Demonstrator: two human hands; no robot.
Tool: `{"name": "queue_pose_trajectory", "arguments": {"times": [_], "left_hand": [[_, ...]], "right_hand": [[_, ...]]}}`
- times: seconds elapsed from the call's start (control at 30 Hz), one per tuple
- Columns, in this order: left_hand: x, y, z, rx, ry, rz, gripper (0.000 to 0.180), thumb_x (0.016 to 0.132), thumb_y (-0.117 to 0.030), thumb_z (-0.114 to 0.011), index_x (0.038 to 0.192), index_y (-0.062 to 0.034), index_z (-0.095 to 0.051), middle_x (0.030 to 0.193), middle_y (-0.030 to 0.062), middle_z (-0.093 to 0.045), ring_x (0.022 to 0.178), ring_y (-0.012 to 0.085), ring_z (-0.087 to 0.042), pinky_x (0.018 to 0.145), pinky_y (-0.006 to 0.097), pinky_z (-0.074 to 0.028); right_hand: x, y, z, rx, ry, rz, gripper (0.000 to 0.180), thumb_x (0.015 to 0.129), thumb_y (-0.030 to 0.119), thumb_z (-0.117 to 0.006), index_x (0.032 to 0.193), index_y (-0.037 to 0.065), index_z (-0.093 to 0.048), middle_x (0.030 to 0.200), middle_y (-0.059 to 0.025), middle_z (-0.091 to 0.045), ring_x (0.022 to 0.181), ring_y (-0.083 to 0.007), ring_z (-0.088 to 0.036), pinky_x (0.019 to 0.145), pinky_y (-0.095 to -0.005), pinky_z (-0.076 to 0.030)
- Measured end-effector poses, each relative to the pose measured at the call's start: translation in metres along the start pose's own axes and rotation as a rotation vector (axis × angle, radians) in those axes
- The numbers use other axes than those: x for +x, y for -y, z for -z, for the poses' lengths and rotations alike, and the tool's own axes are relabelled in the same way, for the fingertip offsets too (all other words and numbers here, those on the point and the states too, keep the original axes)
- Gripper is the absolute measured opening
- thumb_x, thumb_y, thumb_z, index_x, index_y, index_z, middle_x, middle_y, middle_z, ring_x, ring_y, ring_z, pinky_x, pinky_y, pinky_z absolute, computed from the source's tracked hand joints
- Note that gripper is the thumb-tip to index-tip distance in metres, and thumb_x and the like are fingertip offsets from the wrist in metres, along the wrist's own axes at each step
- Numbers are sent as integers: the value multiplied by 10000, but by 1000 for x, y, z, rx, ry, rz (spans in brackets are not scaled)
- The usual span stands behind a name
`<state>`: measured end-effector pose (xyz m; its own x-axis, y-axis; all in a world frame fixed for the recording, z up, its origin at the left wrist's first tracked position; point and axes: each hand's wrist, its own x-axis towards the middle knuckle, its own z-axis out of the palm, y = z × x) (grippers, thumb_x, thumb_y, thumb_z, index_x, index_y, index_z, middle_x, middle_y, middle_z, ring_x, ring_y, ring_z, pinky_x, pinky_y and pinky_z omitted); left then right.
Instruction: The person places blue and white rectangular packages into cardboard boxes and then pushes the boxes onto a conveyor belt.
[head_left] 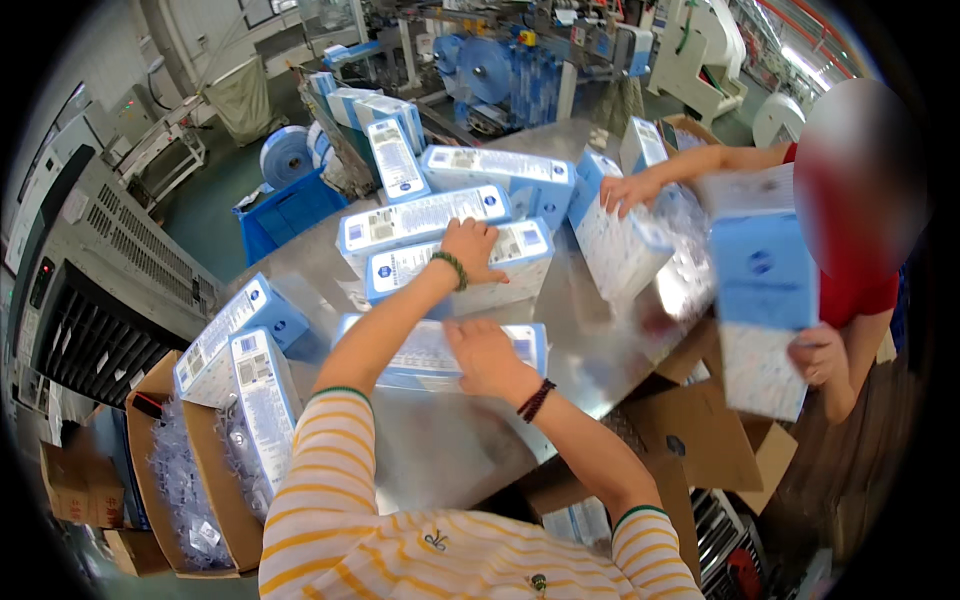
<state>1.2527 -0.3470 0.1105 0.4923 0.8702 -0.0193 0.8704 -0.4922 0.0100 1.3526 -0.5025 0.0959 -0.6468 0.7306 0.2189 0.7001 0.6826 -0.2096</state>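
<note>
My left hand (472, 252) lies across a blue-and-white box-shaped pack (415, 268), its fingers over the far edge and the thumb on the near side. Closer to me, my right hand (490, 358) is laid over another pack (410, 355), fingers bent over its far edge; its thumb is hidden. Both packs lie on the metal table (430, 450). Just behind them is a similar pack (420, 222), with a further pack (500, 170) crosswise beyond it. A standing pack (397, 160) leans near the table's far edge.
At right, a co-worker in red holds a pack (765, 290) and touches another pack (620, 240). Two packs (225, 335) sit at the left edge, above an open carton (215, 480) of clear plastic. Below right are open cartons (700, 430); a blue bin (290, 215) stands behind.
</note>
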Motion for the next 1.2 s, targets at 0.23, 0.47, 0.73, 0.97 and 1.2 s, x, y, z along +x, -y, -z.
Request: {"name": "queue_pose_trajectory", "arguments": {"times": [0.23,0.47,0.73,0.97,1.2], "left_hand": [[-38,-4,-29,-287,-148,-104,985,504,-328,-794,1345,-136,-318,1142,197,-528,1032,359,-517,889,399,-423],[-87,-113,78,-1072,-742,-192,851,615,-160,-786,1301,27,-319,1184,162,-495,1040,256,-515,883,327,-414],[-128,-301,61,-1555,43,-835,575,660,-123,-751,1151,11,-484,1043,116,-594,908,199,-598,828,321,-472],[-230,-421,-82,-189,723,-1573,837,594,-325,-724,1332,-201,-349,1152,153,-532,1025,312,-497,856,407,-382],[-159,-440,-246,-236,982,-805,710,676,-311,-685,1292,-165,-363,1183,146,-510,1070,305,-480,895,403,-359]], "right_hand": [[-142,26,67,-15,-263,-22,698,565,83,-613,1247,113,-473,910,-116,-512,838,-272,-496,754,-381,-397],[-361,81,174,-159,-1081,-815,579,688,-48,-531,1255,0,-419,1221,-165,-486,1170,-332,-429,1032,-454,-269],[-611,205,152,506,-2070,-537,739,711,376,-625,1325,79,-340,1342,-107,-365,1224,-291,-357,1007,-483,-319],[-561,214,159,168,-2307,-986,653,810,434,-509,1328,78,-335,1291,-136,-413,1181,-327,-398,979,-517,-341],[-478,101,105,-47,-461,-1053,802,556,130,-732,1294,106,-420,1176,-196,-432,1053,-352,-435,924,-438,-332]]}}
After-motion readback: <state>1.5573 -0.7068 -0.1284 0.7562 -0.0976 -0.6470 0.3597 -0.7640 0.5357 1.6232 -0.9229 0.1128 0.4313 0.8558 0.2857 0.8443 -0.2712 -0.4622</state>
